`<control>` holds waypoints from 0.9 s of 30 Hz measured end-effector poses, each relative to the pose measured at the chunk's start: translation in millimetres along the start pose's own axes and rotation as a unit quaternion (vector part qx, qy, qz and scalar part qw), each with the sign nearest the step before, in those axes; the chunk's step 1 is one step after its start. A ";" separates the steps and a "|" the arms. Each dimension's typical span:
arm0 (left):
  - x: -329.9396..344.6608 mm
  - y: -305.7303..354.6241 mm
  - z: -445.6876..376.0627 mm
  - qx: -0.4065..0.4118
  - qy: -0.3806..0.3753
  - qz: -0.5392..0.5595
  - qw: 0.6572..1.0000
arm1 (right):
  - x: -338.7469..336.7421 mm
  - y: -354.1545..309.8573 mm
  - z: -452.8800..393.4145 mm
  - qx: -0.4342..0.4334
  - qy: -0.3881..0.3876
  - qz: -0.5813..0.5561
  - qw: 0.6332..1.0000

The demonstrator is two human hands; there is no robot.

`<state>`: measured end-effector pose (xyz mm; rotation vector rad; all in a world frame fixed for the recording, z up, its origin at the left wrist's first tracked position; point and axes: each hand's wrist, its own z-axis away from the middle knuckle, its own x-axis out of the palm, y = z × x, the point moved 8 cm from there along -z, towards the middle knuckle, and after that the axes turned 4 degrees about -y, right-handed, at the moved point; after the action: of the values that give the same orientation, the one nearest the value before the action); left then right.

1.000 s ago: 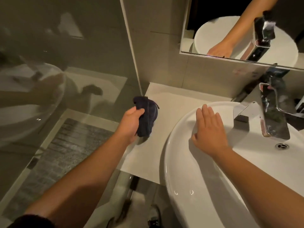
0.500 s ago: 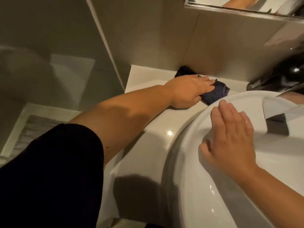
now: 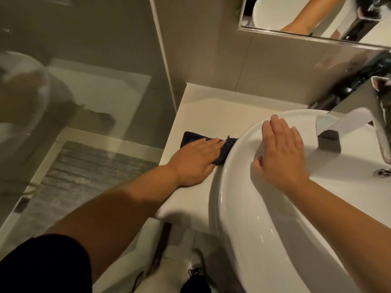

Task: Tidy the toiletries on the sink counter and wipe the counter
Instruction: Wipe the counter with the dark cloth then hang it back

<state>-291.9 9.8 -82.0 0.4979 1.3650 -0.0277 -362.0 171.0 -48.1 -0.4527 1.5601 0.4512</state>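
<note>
Bathroom: basin (image 3: 243, 208), mirror (image 3: 296, 32), perhaps shower glass (image 3: 84, 81).

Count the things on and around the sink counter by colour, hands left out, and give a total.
White: 2, the counter and the basin
Dark blue: 1, the cloth pressed flat on the counter under the left hand
Chrome: 2, the tap and the drain
Total: 5

Illumination is dim and warm, with a yellow cast throughout. Specular highlights sit on the basin (image 3: 222, 206) rim, indicating an overhead source. The arms throw soft shadows onto the bench (image 3: 211, 106) and into the bowl. The glass panel (image 3: 74, 92) carries hazy reflections (detail behind it is unclear). Straight lines bow at the edges; the faucet (image 3: 347, 121) is smeared.
</note>
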 end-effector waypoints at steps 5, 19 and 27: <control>25.3 31.7 80.6 -0.069 0.014 0.003 0.998 | 5.4 -0.4 2.6 -0.007 -0.033 0.007 0.999; 40.4 151.4 204.6 -0.279 0.029 0.220 0.934 | -71.8 -36.1 162.4 -0.006 -0.151 -0.304 0.941; -49.5 266.5 222.0 -0.195 0.151 0.125 0.961 | -110.3 -73.0 271.3 0.144 -0.392 -0.675 0.609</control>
<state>-16.3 156.4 77.1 0.3451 1.5479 0.5352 -90.9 258.1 51.9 -0.8760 0.1130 -0.7358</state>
